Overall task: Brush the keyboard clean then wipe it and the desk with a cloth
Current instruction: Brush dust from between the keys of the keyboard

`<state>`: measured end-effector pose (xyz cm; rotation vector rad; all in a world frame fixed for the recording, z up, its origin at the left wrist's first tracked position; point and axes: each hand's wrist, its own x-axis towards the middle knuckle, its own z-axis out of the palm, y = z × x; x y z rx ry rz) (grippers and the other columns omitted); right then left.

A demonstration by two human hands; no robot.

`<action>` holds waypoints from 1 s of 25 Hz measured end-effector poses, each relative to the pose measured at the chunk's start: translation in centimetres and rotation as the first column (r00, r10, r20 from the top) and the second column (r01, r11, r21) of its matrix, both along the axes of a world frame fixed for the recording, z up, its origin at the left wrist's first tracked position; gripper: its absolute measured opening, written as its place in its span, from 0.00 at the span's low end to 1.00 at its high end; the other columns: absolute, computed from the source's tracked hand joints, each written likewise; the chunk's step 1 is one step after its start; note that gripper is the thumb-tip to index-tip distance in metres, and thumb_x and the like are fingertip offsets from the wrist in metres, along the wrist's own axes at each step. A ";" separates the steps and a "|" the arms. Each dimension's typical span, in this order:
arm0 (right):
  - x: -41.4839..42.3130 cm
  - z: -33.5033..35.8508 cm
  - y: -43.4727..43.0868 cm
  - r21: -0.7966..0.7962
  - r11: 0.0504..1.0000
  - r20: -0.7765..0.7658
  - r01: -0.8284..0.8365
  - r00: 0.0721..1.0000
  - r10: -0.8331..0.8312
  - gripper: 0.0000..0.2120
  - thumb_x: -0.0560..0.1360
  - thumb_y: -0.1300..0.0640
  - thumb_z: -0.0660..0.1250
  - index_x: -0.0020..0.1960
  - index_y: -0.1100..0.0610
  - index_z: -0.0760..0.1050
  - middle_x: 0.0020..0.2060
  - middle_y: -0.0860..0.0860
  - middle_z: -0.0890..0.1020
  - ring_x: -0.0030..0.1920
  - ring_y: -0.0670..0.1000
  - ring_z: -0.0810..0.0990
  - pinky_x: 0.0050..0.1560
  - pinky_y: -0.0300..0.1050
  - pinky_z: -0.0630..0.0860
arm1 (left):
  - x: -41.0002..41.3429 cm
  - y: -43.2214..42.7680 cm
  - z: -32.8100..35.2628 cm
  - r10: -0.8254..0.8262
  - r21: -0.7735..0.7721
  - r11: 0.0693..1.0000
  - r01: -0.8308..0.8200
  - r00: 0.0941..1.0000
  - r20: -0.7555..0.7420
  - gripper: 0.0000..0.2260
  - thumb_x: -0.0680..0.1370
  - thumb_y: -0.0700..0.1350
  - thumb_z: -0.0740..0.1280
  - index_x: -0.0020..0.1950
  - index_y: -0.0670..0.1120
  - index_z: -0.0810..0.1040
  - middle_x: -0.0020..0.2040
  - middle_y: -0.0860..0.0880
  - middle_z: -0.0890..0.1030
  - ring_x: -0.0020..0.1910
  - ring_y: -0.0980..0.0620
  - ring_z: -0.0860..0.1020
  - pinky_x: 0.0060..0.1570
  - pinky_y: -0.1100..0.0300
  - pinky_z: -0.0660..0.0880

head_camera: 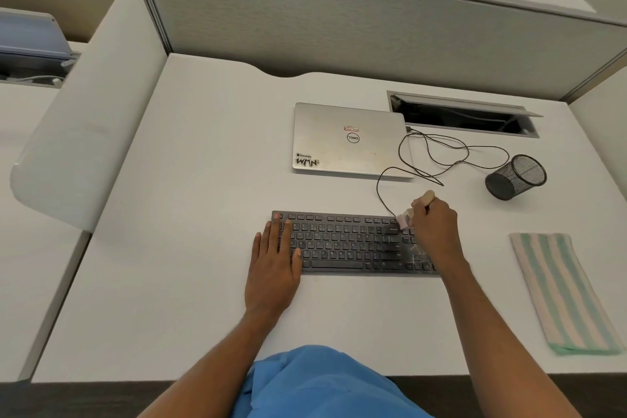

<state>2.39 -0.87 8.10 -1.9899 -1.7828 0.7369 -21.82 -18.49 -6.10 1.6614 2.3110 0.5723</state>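
The right grip (pixel 434 224) is closed round a small brush (pixel 403 220). Its pale handle pokes out on the far side of the fist, and its bristles sit on the far right corner of the keyboard (pixel 353 243). The left grip (pixel 274 261) is open, with its fingers flat on the keyboard's left end, apparently to steady it.

The keyboard lies on the table (pixel 203 180) just ahead of the person, with its long axis running left to right. Pale specks (pixel 419 254) show on its near right keys, just near of the bristles. The rest of the rows stretch leftward from the brush, so the sweep probably has to travel left along that axis.

The striped cloth (pixel 559 288) lies untouched on the table, well to the right of the keyboard, with its length running near to far. It is closer to the right grip than the left.
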 end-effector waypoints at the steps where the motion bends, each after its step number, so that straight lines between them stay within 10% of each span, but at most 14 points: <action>1: 0.0 0.1 -0.1 -0.005 1.000 0.002 -0.001 1.000 0.001 0.17 0.84 0.56 0.58 0.44 0.64 0.77 0.36 0.57 0.81 0.36 0.57 0.79 0.33 0.45 0.69 | 0.0 0.0 0.0 0.000 -0.002 1.000 0.000 1.000 0.002 0.28 0.87 0.54 0.49 0.87 0.47 0.52 0.87 0.48 0.50 0.86 0.49 0.51 0.84 0.46 0.51; 8: 0.4 0.6 -1.9 0.003 1.000 -0.051 -0.022 0.998 0.022 0.14 0.85 0.57 0.56 0.47 0.62 0.76 0.35 0.49 0.79 0.36 0.45 0.78 0.32 0.39 0.68 | 0.0 -0.1 0.1 0.003 -0.006 1.000 -0.003 1.000 -0.005 0.28 0.87 0.54 0.49 0.87 0.46 0.53 0.87 0.48 0.49 0.86 0.49 0.51 0.84 0.46 0.51; 14: 1.6 0.5 -1.7 -0.029 0.998 -0.099 -0.061 0.993 0.058 0.12 0.84 0.57 0.58 0.50 0.62 0.77 0.40 0.57 0.82 0.40 0.59 0.83 0.42 0.57 0.82 | 0.1 -0.1 0.2 0.010 -0.009 1.000 -0.010 1.000 -0.003 0.29 0.87 0.55 0.48 0.87 0.48 0.51 0.87 0.49 0.49 0.86 0.51 0.50 0.84 0.48 0.50; 25: 2.7 0.7 -2.4 -0.081 0.986 -0.205 -0.148 0.970 0.129 0.13 0.83 0.59 0.60 0.40 0.59 0.71 0.32 0.48 0.78 0.37 0.40 0.82 0.33 0.35 0.69 | 0.2 0.1 0.1 0.008 -0.015 1.000 -0.008 0.999 -0.031 0.28 0.87 0.54 0.48 0.87 0.48 0.51 0.87 0.50 0.49 0.86 0.51 0.50 0.84 0.47 0.51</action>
